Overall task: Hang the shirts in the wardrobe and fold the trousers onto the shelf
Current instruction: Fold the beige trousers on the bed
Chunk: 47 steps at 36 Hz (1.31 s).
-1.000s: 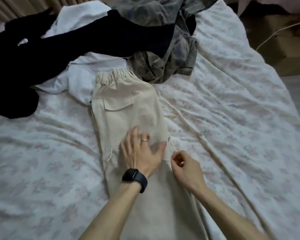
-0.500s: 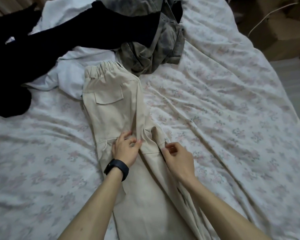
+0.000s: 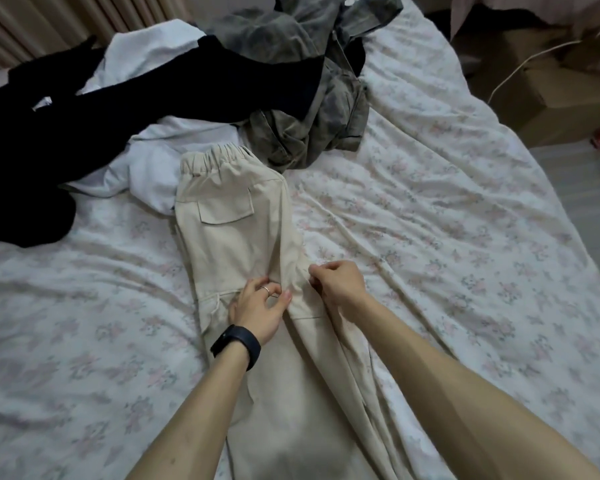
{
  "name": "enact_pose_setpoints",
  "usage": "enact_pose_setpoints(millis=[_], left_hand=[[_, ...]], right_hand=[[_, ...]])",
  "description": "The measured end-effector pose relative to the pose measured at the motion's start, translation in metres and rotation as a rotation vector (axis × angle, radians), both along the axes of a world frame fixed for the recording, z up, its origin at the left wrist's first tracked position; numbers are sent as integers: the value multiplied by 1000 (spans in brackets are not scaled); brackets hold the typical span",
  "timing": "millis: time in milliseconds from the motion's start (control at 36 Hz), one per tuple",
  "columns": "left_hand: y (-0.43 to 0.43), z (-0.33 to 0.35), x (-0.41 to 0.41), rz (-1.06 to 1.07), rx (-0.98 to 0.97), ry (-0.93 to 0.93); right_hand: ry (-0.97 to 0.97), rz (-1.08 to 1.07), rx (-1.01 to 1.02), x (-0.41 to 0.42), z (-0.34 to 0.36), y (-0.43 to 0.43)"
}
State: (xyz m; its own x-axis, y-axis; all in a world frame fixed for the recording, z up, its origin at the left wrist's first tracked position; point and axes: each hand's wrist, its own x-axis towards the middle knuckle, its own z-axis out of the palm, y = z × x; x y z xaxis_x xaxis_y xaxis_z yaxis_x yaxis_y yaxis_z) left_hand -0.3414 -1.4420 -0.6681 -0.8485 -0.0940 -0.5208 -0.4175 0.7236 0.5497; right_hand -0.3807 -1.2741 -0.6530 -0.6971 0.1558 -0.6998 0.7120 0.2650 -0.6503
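The beige trousers (image 3: pixel 236 237) are lying lengthwise on the floral bed sheet (image 3: pixel 465 237), folded leg over leg, with the elastic waistband at the far end and a flap pocket facing up. The left hand (image 3: pixel 257 310), wearing a ring (image 3: pixel 265 289) and a black watch (image 3: pixel 236 344), is pressing down at the middle of the trousers, its fingers curled and its thumb and forefinger pinching a ridge of the cloth. The right hand (image 3: pixel 340 282) is working just beside it at the trousers' right edge, fingers bent inward and gripping the fabric there. Left of the waistband a white shirt (image 3: pixel 153 171) is lying crumpled, touching the trousers. Beyond it a black garment (image 3: pixel 153 98) is sprawling across the bed. Just past the waistband to the right a grey-green garment (image 3: pixel 312 133) is sitting in a heap, possibly a shirt, though it is too bunched to tell. Far right of the trousers, off the bed, a cardboard box (image 3: pixel 551 91) is standing.
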Motion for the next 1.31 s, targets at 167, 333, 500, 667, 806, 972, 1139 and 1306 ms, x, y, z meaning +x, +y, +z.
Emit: enact_pose_setpoints(millis=[167, 333, 500, 667, 806, 972, 1139, 1306], left_hand=[[9, -2, -5, -11, -98, -70], [23, -15, -2, -128, -270, -65], [26, -18, 3, -173, -369, -48], [27, -28, 0, -193, -393, -109], [22, -32, 30, -174, -481, 136], [12, -46, 97, -257, -583, 392], [-77, -66, 150, -353, -699, 278], [-57, -48, 189, -219, -656, 232]], right_hand=[[82, -64, 162, -17, 3, 26], [10, -48, 163, -14, -3, 30], [84, 209, 351, -2, -11, 32], [106, -56, 276, -11, -27, 38], [372, -220, 374, 9, -26, 29], [924, 533, 532, 99, -25, -12], [555, 879, 962, 126, -84, 46], [531, 730, 894, 171, -55, 17]])
